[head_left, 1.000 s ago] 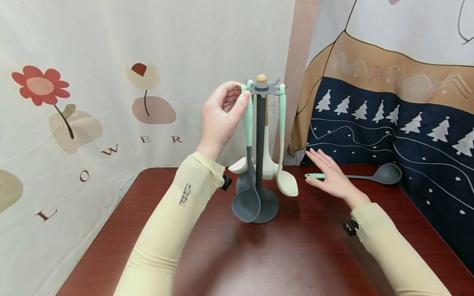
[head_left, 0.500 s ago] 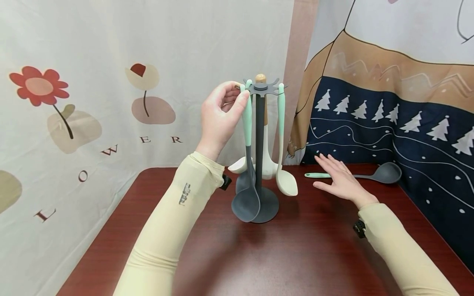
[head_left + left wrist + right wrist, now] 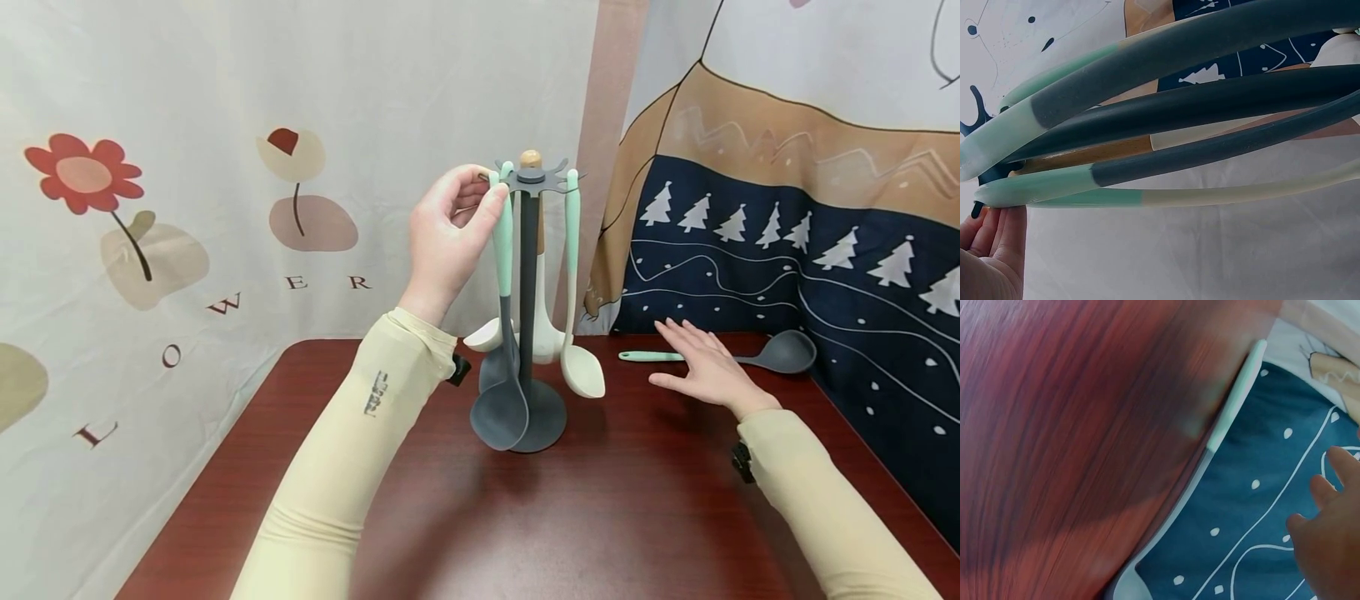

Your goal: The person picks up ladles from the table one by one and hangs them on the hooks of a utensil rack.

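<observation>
In the head view my left hand (image 3: 453, 237) pinches the top of a mint-green handle belonging to a dark grey ladle (image 3: 501, 412). This ladle hangs on the front left of a grey utensil stand (image 3: 528, 283). From the left wrist, my fingertips touch the handle's end (image 3: 1007, 190) beside a hook of the stand. Fingers spread, my right hand (image 3: 708, 371) hovers over the table near a second dark grey ladle (image 3: 783, 352) with a mint handle. That ladle lies along the back edge, its shaft partly hidden by the hand; the right wrist view shows its handle (image 3: 1238, 394) apart from my fingers.
Also on the stand hang a white spoon-like utensil (image 3: 582, 372), a wooden-handled white utensil (image 3: 547, 333) and others partly hidden behind. The dark red table (image 3: 600, 517) meets a pale printed curtain (image 3: 375, 100) and a navy tree-patterned cloth (image 3: 712, 275) at the back.
My right hand has moved rightward and slightly down along the lying ladle, uncovering more of its green handle. The left hand keeps its grip at the stand.
</observation>
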A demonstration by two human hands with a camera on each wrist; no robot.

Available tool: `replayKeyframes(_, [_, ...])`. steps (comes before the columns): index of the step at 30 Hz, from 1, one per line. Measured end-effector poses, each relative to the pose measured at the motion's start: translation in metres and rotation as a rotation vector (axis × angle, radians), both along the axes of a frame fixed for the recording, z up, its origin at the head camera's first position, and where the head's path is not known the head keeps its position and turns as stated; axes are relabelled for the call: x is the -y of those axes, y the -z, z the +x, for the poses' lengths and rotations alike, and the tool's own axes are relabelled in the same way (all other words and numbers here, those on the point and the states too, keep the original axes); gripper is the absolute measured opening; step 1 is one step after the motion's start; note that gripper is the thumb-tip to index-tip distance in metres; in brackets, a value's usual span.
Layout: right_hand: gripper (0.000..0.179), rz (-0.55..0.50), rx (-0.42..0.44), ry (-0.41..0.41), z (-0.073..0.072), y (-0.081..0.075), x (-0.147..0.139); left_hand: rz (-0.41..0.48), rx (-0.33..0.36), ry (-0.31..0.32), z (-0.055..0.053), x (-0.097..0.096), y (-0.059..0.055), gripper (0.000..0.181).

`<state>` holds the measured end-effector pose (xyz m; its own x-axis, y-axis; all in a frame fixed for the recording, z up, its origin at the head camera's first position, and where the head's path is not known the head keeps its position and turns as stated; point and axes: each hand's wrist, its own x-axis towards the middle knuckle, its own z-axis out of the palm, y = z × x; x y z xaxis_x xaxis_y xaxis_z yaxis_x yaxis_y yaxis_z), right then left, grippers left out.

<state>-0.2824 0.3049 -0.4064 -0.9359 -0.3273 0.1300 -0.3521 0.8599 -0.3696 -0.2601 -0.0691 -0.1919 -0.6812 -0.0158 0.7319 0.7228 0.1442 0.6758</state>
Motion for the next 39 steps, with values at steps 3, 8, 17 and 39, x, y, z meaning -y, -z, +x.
replayKeyframes(3, [0.097, 0.015, 0.013, 0.007, -0.001, -0.001, -0.006, 0.001, 0.004, -0.001, 0.001, 0.0, 0.0, 0.026])
replayKeyframes(8, [0.098, 0.043, 0.008, 0.016, -0.003, -0.003, -0.014, -0.001, 0.004, 0.0, 0.001, 0.0, 0.0, 0.026])
replayKeyframes(17, [0.1, 0.101, 0.038, 0.049, -0.01, -0.004, -0.023, 0.0, 0.005, 0.002, 0.001, -0.001, 0.0, 0.026])
replayKeyframes(39, [0.089, 0.188, 0.066, 0.076, -0.025, 0.009, -0.036, 0.002, -0.003, 0.001, 0.0, 0.0, 0.001, 0.026])
